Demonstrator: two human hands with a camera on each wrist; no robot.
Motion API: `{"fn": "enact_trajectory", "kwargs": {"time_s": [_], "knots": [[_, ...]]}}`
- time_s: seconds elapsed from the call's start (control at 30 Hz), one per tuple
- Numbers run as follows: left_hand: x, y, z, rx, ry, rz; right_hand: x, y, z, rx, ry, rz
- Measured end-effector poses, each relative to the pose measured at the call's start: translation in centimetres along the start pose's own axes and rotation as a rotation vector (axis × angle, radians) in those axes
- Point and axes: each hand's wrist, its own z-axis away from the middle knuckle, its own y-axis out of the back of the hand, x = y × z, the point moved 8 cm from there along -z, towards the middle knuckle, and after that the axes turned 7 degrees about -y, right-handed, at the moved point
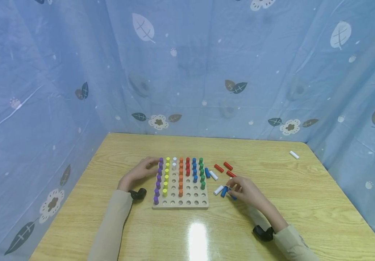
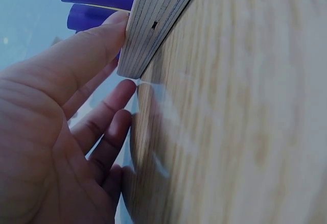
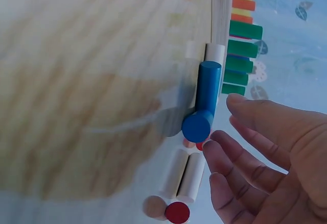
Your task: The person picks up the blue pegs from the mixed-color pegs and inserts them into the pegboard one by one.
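A wooden pegboard (image 1: 180, 207) carries rows of purple, yellow, white, orange, red, blue and green pegs, with bare holes mainly toward the near side. My left hand (image 1: 140, 171) is at the board's left edge, its thumb (image 2: 104, 38) against the board's side by the purple pegs (image 2: 99, 17). Right of the board, my right hand (image 1: 246, 191) hovers over loose pegs, thumb and fingers apart with nothing between them. Nearest its fingertips are blue pegs (image 3: 197, 127), and a white peg (image 1: 218, 190) lies just left of them.
Several red pegs (image 1: 228, 166) lie farther back, beyond the right hand. A blue peg (image 1: 207, 173) and a white peg (image 1: 213, 175) lie close to the board's right edge. One white peg (image 1: 294, 154) is far off at the back right. A patterned blue curtain (image 1: 203, 72) surrounds the table.
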Motion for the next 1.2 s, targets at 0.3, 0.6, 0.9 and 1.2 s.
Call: {"fn": "enact_trajectory", "kwargs": {"time_s": [0.3, 0.6, 0.9, 1.2], "knots": [[0.07, 0.13, -0.1, -0.003, -0.011, -0.036, 0.09, -0.23, 0.45, 0.004, 0.001, 0.007], [0.07, 0.13, -0.11, -0.011, -0.013, -0.063, 0.12, -0.48, 0.6, -0.029, -0.021, 0.024], [-0.19, -0.01, -0.08, -0.004, -0.007, -0.033, -0.07, -0.59, 0.53, -0.02, -0.008, 0.038], [-0.37, -0.04, -0.17, 0.001, -0.017, -0.014, 0.19, -0.68, 0.61, -0.036, -0.038, 0.05]]}}
